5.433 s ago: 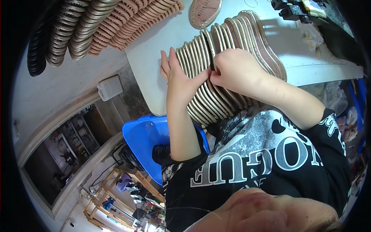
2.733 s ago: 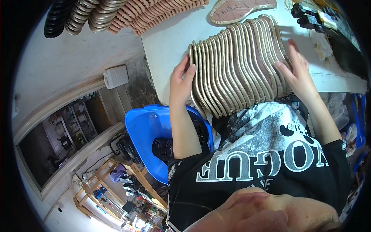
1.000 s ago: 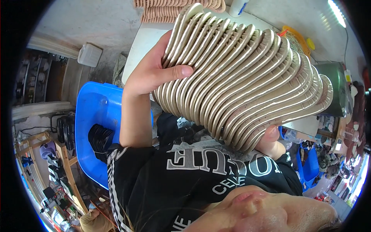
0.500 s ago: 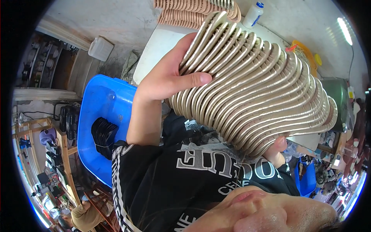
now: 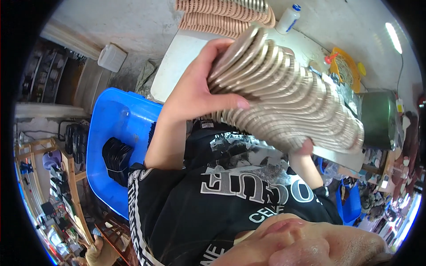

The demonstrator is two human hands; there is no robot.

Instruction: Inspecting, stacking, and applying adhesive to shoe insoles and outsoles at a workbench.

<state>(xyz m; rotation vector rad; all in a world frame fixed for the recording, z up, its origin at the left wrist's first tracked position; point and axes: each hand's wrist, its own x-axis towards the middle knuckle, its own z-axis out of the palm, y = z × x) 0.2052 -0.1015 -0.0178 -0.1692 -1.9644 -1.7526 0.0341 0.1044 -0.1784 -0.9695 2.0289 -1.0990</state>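
Observation:
A long row of shoe soles [image 5: 288,97] with shiny pale-gold rims, pressed face to face, is held up between my two hands, slightly blurred by motion. My left hand [image 5: 195,84] is closed round its left end, with the thumb across the near side and the fingers hidden behind. At the lower right, my right hand [image 5: 304,150] grips the row from below; its thumb shows, and the other fingers are out of sight. The row slants down toward the right, above a white table [image 5: 177,62].
Rows of tan soles [image 5: 213,20] and a white bottle with a blue cap [image 5: 288,20] stand at the table's back. A yellow basket [image 5: 344,66] and a dark green container [image 5: 377,117] are at right. At left, a blue tub [image 5: 142,111] contains a bundle of black soles [image 5: 117,159].
The row of soles has shifted left and tipped, its faces turning. My right hand has moved up and left with it, while my left hand keeps its hold.

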